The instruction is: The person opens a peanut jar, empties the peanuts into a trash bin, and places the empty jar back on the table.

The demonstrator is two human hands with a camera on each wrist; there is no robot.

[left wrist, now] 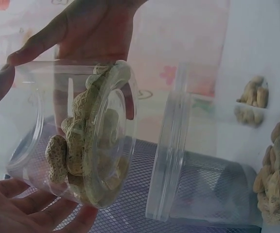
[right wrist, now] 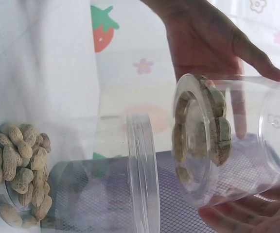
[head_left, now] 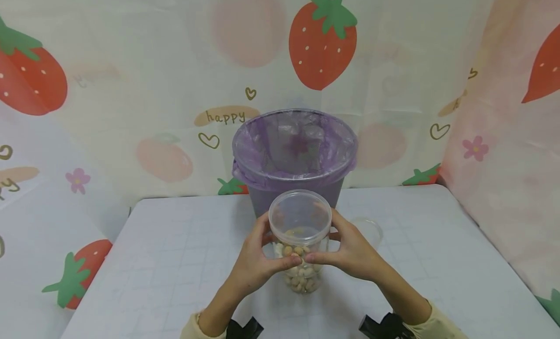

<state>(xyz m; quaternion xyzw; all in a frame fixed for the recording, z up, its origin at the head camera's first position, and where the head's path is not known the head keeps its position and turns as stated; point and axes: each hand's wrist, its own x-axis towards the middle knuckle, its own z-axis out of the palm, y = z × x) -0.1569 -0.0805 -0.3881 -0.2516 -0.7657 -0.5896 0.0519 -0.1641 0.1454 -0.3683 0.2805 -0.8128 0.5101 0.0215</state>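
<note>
Both hands hold a clear plastic jar (head_left: 300, 215) with some peanuts (left wrist: 77, 136) in its bottom. My left hand (head_left: 258, 261) grips its left side and my right hand (head_left: 352, 249) its right, thumbs on the near side. Fingers of the left hand (right wrist: 203, 43) and right hand (left wrist: 96, 34) wrap its wall. Below it, a second clear jar (right wrist: 101, 170) stands upright on the table, with a pile of peanuts (right wrist: 23, 170) at its base. The wrist views show a gap between the upper jar's base and the lower jar's rim.
A purple mesh bin (head_left: 295, 198) lined with a purple bag (head_left: 253, 176) stands just behind the jars. A clear round lid (head_left: 378, 232) lies to their right on the white table (head_left: 183, 261). A strawberry-print cloth (head_left: 166, 86) hangs behind and at the sides.
</note>
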